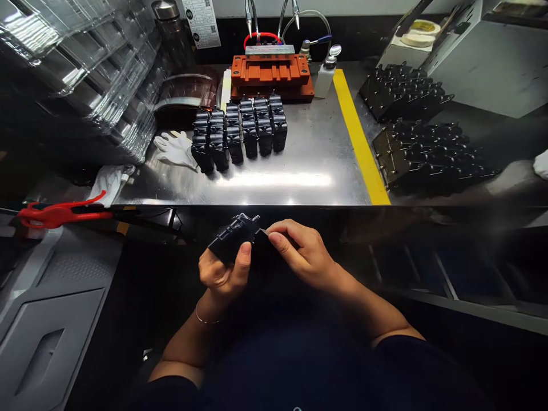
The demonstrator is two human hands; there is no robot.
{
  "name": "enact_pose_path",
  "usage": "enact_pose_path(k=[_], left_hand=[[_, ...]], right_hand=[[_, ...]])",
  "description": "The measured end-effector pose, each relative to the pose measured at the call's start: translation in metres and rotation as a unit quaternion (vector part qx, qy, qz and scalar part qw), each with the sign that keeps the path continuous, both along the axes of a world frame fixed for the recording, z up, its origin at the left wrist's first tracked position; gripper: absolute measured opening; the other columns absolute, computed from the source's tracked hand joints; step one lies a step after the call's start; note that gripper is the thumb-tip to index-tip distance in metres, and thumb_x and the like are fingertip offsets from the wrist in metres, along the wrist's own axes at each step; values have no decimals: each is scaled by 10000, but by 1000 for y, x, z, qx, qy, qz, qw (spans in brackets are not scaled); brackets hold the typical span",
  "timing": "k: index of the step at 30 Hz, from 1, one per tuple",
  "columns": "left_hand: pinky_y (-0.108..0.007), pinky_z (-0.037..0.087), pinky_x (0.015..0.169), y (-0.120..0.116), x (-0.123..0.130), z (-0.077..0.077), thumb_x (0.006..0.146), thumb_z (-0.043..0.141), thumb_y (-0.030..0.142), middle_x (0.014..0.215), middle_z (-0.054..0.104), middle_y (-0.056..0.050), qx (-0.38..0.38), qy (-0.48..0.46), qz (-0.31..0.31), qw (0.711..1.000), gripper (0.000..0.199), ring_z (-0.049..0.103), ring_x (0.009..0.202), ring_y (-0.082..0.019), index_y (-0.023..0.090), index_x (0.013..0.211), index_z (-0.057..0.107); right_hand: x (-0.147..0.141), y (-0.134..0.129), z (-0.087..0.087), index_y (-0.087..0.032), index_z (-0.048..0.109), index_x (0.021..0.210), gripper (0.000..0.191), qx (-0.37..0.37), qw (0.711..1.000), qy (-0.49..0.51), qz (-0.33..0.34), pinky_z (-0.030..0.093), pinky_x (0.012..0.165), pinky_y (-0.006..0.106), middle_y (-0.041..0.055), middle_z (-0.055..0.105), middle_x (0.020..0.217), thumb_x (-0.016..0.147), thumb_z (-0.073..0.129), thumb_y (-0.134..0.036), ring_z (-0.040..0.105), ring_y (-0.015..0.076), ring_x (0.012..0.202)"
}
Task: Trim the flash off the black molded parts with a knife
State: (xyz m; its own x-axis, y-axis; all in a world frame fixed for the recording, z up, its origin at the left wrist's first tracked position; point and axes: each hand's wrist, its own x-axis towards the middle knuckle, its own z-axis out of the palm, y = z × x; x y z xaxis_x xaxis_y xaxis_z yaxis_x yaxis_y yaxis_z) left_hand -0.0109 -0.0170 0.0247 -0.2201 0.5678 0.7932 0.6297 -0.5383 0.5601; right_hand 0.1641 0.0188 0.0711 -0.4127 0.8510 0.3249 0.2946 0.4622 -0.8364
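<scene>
**Bench area, one unit.** Steel surface point(295, 154), polished, its far edge against a black backsplash point(363, 34) under a pale wall point(368, 7). Yellow strip point(362, 140) running from far edge to near edge, right of centre. Grey housing point(475, 63) at far right corner. Black panel point(385, 225), glossy, below near edge. Grey cabinet point(51, 337) with recessed handle, lower left. Metal rails point(445, 274), lower right. Lighting: overhead, bright band of glare point(274, 180) near near edge.

Bright overhead light throws a long white glare across the steel tabletop point(274, 180), while the foreground stays dim; the wide lens bends the edges, and the clear plastic trays point(89, 74) flare.
</scene>
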Motion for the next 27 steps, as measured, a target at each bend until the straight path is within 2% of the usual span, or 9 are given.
enact_pose_path(k=[4, 10, 15, 18, 20, 22, 24, 26, 27], left_hand=[[-256, 532, 545, 4, -4, -7, 726, 778, 77, 734, 751, -23, 66, 89, 11, 994, 114, 708, 586, -170, 153, 743, 695], [-278, 551, 556, 4, -6, -7, 718, 797, 89, 737, 760, -40, 110, 170, 34, 979, 148, 724, 594, -196, 159, 799, 694], [-269, 533, 529, 7, -4, -4, 744, 765, 74, 689, 737, -25, 122, 199, 40, 972, 161, 705, 550, -185, 172, 838, 679], [-264, 530, 530, 4, -5, -6, 741, 760, 73, 697, 738, -20, 130, 205, 36, 969, 169, 697, 542, -176, 178, 846, 680], [-263, 527, 525, -5, -7, -8, 731, 775, 98, 661, 717, -10, 133, 198, 31, 971, 150, 680, 522, -167, 180, 811, 678], [-257, 525, 524, -17, -9, -9, 700, 812, 130, 589, 670, 19, 116, 187, -4, 976, 162, 647, 485, -148, 192, 747, 670], [-246, 513, 515, -26, -9, -7, 654, 862, 174, 538, 632, 41, 76, 160, -57, 983, 201, 625, 464, -134, 206, 684, 665], [-240, 490, 495, -26, -5, -4, 634, 887, 250, 507, 611, 36, 4, 14, -49, 999, 238, 618, 466, -134, 196, 616, 655], [-241, 485, 491, -22, -3, 0, 664, 872, 296, 498, 604, 32, -38, -79, -35, 996, 253, 613, 463, -133, 189, 598, 652]], right_hand=[[-3, -3, -7, -182, 710, 1018, 214, 21, 1000, 8, 3, 496, 647, 225, 19, 689, 795, 984, 520, -276, 622, 105, 688], [-4, -9, -11, -164, 739, 1058, 254, 27, 998, -8, -54, 510, 625, 249, 45, 701, 765, 973, 543, -302, 632, 122, 663], [-7, -12, -9, -173, 756, 960, 236, 27, 996, -25, -80, 497, 627, 242, 39, 718, 742, 958, 565, -311, 640, 122, 647], [-8, -10, -14, -177, 763, 912, 263, 15, 996, -27, -79, 480, 626, 236, 36, 715, 725, 961, 550, -325, 635, 121, 640], [-5, -3, -23, -192, 764, 878, 295, -14, 992, -46, -118, 474, 643, 241, 35, 721, 735, 961, 538, -363, 645, 130, 662], [1, 4, -35, -195, 757, 821, 344, -60, 981, -65, -171, 474, 656, 250, 35, 725, 744, 957, 530, -415, 655, 145, 689], [10, 11, -45, -185, 745, 795, 400, -95, 976, -49, -187, 484, 667, 258, 37, 720, 755, 956, 516, -471, 657, 156, 716], [18, 13, -51, -178, 738, 826, 448, -90, 983, -8, -159, 499, 688, 271, 42, 705, 769, 963, 478, -517, 649, 157, 734], [21, 12, -51, -174, 737, 871, 457, -78, 988, 9, -133, 506, 692, 276, 47, 698, 787, 955, 480, -542, 642, 155, 740]])
